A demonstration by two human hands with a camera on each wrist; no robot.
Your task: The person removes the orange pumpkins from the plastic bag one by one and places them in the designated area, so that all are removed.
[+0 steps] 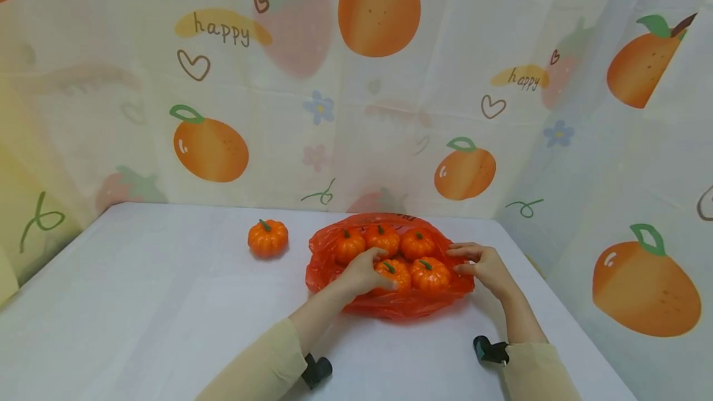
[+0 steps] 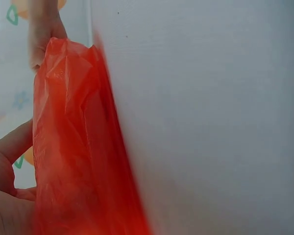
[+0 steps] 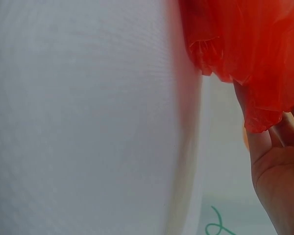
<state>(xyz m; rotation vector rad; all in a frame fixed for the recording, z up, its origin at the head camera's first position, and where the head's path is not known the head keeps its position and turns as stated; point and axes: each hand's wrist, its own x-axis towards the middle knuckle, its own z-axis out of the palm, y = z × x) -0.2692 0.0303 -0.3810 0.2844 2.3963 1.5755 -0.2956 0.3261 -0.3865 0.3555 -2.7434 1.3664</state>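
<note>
The left hand (image 1: 364, 272), the nearer, grips the front-left pumpkin (image 1: 396, 273) rightward of its palm, inside the red bag (image 1: 409, 307) toward the far right corner of the table (image 1: 167, 302), while the right hand (image 1: 489, 268) holds the bag's right rim.

So the bag (image 1: 401, 309) sits on the counter (image 1: 167, 308), five pumpkins in it. Left fingers (image 1: 377, 254) are around the near-left pumpkin (image 1: 398, 275), with the near-right pumpkin (image 1: 431, 275) just right of them. The back row (image 1: 382, 240), three pumpkins, lies behind those fingers. Right fingers (image 1: 466, 250) are at the bag's right edge. The loose pumpkin (image 1: 268, 240) is on the counter, outside the bag, left of and slightly behind the left fingers. Backdrop (image 1: 384, 98) hangs behind it all.
</note>
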